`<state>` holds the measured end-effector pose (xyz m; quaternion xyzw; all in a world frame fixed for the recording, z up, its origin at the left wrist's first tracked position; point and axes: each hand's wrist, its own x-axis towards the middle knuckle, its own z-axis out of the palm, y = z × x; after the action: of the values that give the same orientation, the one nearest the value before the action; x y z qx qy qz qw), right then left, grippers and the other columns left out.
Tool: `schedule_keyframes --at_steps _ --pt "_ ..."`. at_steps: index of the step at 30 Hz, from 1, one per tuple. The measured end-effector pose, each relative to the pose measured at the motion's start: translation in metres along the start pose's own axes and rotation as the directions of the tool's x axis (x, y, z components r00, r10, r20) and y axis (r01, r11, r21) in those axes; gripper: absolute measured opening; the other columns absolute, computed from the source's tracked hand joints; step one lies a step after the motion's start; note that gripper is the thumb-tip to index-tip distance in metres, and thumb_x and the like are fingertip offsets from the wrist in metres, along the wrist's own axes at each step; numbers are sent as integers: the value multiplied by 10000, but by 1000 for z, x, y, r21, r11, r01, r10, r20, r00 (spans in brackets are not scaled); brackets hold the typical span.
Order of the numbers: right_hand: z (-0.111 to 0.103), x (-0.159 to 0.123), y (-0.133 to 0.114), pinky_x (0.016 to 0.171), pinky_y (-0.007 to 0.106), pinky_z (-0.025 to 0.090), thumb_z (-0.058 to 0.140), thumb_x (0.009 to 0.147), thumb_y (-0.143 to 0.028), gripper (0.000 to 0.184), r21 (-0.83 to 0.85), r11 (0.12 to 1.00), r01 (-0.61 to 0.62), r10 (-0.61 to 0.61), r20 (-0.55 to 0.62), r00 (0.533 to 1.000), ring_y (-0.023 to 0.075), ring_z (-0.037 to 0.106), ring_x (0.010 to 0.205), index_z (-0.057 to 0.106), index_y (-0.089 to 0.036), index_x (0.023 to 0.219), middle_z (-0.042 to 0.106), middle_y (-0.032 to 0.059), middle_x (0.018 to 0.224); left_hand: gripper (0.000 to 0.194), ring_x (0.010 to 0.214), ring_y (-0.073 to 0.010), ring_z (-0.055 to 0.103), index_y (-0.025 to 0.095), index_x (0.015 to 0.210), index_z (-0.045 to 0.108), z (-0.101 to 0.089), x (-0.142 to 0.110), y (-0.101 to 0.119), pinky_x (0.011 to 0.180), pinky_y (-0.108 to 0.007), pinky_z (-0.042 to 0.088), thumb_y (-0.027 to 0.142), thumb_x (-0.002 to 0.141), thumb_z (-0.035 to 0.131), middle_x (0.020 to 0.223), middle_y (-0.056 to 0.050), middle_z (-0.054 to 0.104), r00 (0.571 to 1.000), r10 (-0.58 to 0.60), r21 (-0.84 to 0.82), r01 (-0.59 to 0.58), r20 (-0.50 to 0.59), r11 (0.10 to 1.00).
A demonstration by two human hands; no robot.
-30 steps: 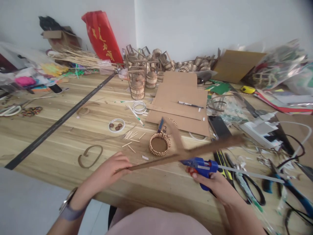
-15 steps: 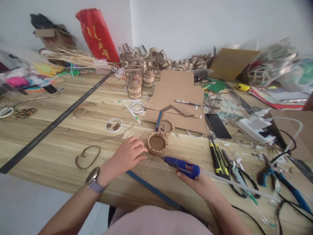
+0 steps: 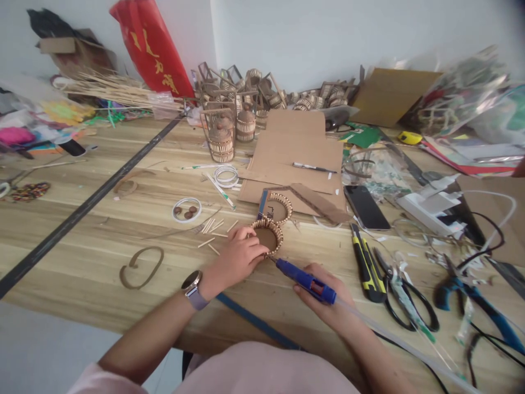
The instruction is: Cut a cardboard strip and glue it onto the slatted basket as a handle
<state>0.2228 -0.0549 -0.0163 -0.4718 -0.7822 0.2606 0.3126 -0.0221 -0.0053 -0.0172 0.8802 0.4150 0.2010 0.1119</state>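
My left hand (image 3: pixel 239 256) is at the near-left side of a small round stick basket (image 3: pixel 279 241), fingers over its rim and thumb at its front. Short pale sticks line the basket's wall, and its floor is brown. In my right hand (image 3: pixel 328 298) is a blue hot glue gun (image 3: pixel 305 280), its nozzle at the basket's front edge near my left thumb. Behind the basket, a second stick ring (image 3: pixel 290 208) stands against it. Several loose short sticks (image 3: pixel 209 225) lie left of the basket.
Cardboard sheets (image 3: pixel 287 142) with a pen (image 3: pixel 314 167) lie behind. To the right are a phone (image 3: pixel 366 207), a yellow-black cutter (image 3: pixel 368 268), scissors (image 3: pixel 404 295) and blue-handled pliers (image 3: pixel 471 301). Finished little baskets (image 3: pixel 220 139) stand at the back. A blue strip (image 3: pixel 258 322) lies in front.
My left hand has moved right, from beside the basket onto its rim. The glue gun stays in my right hand, its nozzle now at the basket's edge. The view has shifted slightly.
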Motion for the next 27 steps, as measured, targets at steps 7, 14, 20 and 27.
schedule_keyframes --at_steps 7,14,20,27 --pt "4 -1 0 576 274 473 600 877 -282 130 -47 995 83 -84 -21 996 163 593 630 554 -239 764 605 -3 678 121 1070 -259 477 224 984 693 4 -3 2 946 -449 340 240 939 582 844 -22 670 1000 -9 -12 9 -10 1000" --pt "6 -1 2 561 274 458 590 889 -291 151 -95 990 105 -109 -37 993 165 571 620 542 -235 757 587 0 662 116 1068 -259 481 232 988 699 5 -3 0 932 -440 335 229 927 600 849 -18 675 1000 -14 -24 14 -20 1000" --pt "8 -2 3 565 279 447 586 895 -308 178 -125 986 112 -119 -49 992 167 557 613 531 -237 742 574 -1 649 114 1066 -253 479 236 976 705 5 -3 0 933 -430 337 229 926 603 841 -17 672 1000 -11 -18 11 -17 1000" --pt "8 -3 2 571 301 446 569 899 -321 195 -181 975 132 -143 -53 988 179 555 619 519 -240 729 576 12 641 125 1080 -259 475 234 986 705 5 -3 0 940 -444 342 240 932 592 851 -24 676 1000 -24 -34 24 -2 999"
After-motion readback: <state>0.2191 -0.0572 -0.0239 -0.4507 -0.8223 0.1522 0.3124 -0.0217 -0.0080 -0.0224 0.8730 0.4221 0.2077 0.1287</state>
